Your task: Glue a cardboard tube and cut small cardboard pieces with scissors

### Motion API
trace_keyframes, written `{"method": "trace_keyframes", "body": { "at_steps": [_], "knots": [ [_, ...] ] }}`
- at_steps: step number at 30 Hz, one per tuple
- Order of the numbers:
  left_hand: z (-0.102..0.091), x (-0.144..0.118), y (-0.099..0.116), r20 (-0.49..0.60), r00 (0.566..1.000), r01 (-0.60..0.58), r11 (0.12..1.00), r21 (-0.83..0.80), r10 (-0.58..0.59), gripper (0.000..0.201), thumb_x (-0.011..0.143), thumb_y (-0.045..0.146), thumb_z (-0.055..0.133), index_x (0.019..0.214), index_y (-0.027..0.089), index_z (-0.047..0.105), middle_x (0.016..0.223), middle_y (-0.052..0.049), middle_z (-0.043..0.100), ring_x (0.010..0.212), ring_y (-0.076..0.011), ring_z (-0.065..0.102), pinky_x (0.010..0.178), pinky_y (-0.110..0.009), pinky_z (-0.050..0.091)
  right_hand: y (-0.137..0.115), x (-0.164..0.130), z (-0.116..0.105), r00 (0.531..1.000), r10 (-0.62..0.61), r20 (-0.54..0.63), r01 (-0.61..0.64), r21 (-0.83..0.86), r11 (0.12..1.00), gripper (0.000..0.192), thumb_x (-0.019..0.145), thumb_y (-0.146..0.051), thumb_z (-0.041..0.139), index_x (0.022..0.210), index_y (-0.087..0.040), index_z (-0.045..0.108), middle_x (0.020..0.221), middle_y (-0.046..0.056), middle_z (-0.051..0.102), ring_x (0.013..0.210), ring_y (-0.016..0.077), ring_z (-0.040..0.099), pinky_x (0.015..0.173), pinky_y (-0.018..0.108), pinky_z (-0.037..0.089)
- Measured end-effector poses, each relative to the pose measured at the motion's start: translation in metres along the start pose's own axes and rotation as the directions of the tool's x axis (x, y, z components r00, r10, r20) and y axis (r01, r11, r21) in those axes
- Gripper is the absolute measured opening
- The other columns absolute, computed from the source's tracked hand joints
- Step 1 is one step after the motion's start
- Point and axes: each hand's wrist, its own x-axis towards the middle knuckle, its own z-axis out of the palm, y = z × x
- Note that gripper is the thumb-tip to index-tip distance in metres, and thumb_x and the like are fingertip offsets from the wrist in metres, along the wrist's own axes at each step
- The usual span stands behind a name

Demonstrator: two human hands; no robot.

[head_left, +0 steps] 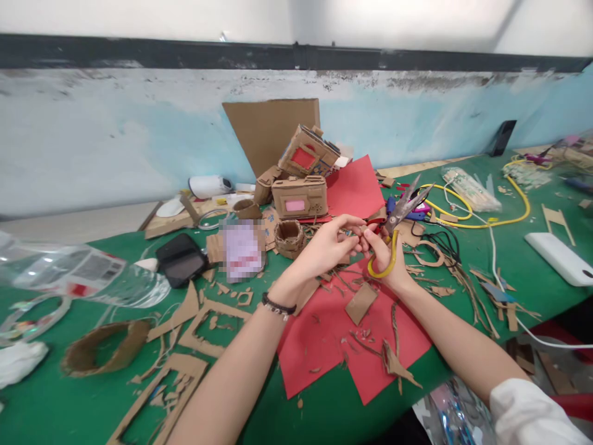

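My left hand [332, 241] is closed, its fingertips pinching what looks like a small brown cardboard piece [363, 230]. My right hand [388, 258] meets it there, thumb and fingertips at the same piece. A pair of scissors [402, 213] hangs on my right hand, its yellow handle loop round it and its blades pointing up and away. Below both hands lie red paper sheets [315, 352], strewn with cardboard scraps and a small cardboard rectangle [361, 303]. Just beyond my left hand stands a cardboard ring [290, 240]. Fingers partly hide the pinched piece.
Behind stand a cardboard camera model [300, 198] and a second one [308, 153]. To the left are a plastic bottle [92, 272], a black phone-like device [181, 259] and cut cardboard frames [160, 389]. A yellow cable [523, 201] and a white power bank [560, 258] lie right.
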Motion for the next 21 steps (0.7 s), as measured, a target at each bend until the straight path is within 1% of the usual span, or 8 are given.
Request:
{"method": "trace_keyframes", "body": {
  "at_steps": [3,6,8,10,13,16,19,21],
  "knots": [
    [-0.0001,0.0006,0.0006,-0.002,1.0,0.006,1.0,-0.011,-0.006,0.027,0.099,0.033,0.072,0.121,0.017,0.07,0.094,-0.006,0.08,0.083,-0.0183,0.079,0.078,-0.03,0.062,0.0016,0.0002,-0.0008,1.0,0.02,0.024,-0.02,-0.022,1.0,0.039,0.1,-0.059,0.073,0.086,-0.025,0.061,0.069,-0.002,0.058,0.061,0.0156,0.053,0.058,0.031,0.043],
    [-0.001,0.0026,-0.0025,-0.057,0.998,-0.028,1.0,0.014,0.029,0.027,0.099,0.041,0.074,0.11,0.017,0.073,0.088,-0.006,0.08,0.077,-0.0176,0.077,0.076,-0.03,0.061,0.0031,-0.0008,-0.0034,0.997,0.057,0.058,-0.052,-0.088,0.995,0.044,0.101,-0.064,0.072,0.086,-0.025,0.062,0.07,-0.001,0.059,0.062,0.0159,0.054,0.06,0.032,0.045],
    [-0.0024,0.0046,-0.006,-0.101,0.994,-0.029,0.999,0.041,0.033,0.025,0.096,0.041,0.076,0.103,0.017,0.073,0.084,-0.004,0.078,0.073,-0.0162,0.074,0.073,-0.029,0.06,0.0039,-0.0013,-0.0049,0.996,0.065,0.068,-0.058,-0.097,0.994,0.047,0.1,-0.067,0.072,0.085,-0.024,0.061,0.069,-0.002,0.058,0.061,0.0153,0.054,0.059,0.032,0.046],
    [-0.004,0.0056,-0.0084,-0.117,0.993,-0.013,0.999,0.052,0.019,0.023,0.093,0.038,0.078,0.1,0.017,0.071,0.082,-0.003,0.077,0.071,-0.0151,0.072,0.072,-0.028,0.059,0.0048,-0.001,-0.0059,0.996,0.069,0.055,-0.064,-0.086,0.994,0.048,0.098,-0.069,0.074,0.086,-0.024,0.061,0.068,-0.002,0.058,0.06,0.0147,0.053,0.057,0.031,0.044],
    [-0.0047,0.0038,-0.0078,-0.071,0.997,0.014,0.999,0.051,-0.011,0.02,0.09,0.033,0.078,0.098,0.019,0.068,0.084,-0.003,0.08,0.075,-0.0159,0.076,0.074,-0.027,0.059,0.0056,0.0005,-0.0067,0.995,0.097,0.026,-0.094,-0.088,0.992,0.05,0.094,-0.072,0.077,0.092,-0.025,0.063,0.068,-0.003,0.06,0.056,0.0141,0.052,0.052,0.03,0.041],
    [-0.0032,0.0004,-0.0058,-0.033,0.997,0.076,0.993,0.091,-0.073,0.019,0.091,0.035,0.077,0.095,0.019,0.066,0.088,-0.007,0.084,0.08,-0.0184,0.079,0.073,-0.027,0.06,0.0046,0.0027,-0.0067,0.991,0.127,0.029,-0.124,-0.091,0.988,0.053,0.091,-0.074,0.079,0.096,-0.024,0.063,0.066,-0.004,0.06,0.055,0.0137,0.051,0.051,0.029,0.04],
    [-0.0023,-0.0006,-0.0064,-0.036,0.994,0.11,0.989,0.102,-0.107,0.023,0.091,0.038,0.079,0.092,0.019,0.065,0.093,-0.01,0.086,0.082,-0.0203,0.082,0.072,-0.028,0.06,0.001,0.0051,-0.0069,0.989,0.136,0.06,-0.129,-0.107,0.986,0.057,0.089,-0.077,0.08,0.094,-0.023,0.062,0.068,-0.004,0.06,0.056,0.0127,0.05,0.053,0.028,0.041],
    [-0.0031,0.0002,-0.0082,-0.021,0.993,0.119,0.99,0.072,-0.118,0.028,0.091,0.04,0.083,0.092,0.019,0.065,0.094,-0.011,0.087,0.082,-0.02,0.082,0.071,-0.027,0.06,-0.0014,0.0069,-0.0078,0.992,0.113,0.065,-0.103,-0.137,0.985,0.058,0.088,-0.078,0.08,0.091,-0.023,0.06,0.07,-0.004,0.059,0.059,0.0122,0.05,0.056,0.028,0.043]
  ]
}}
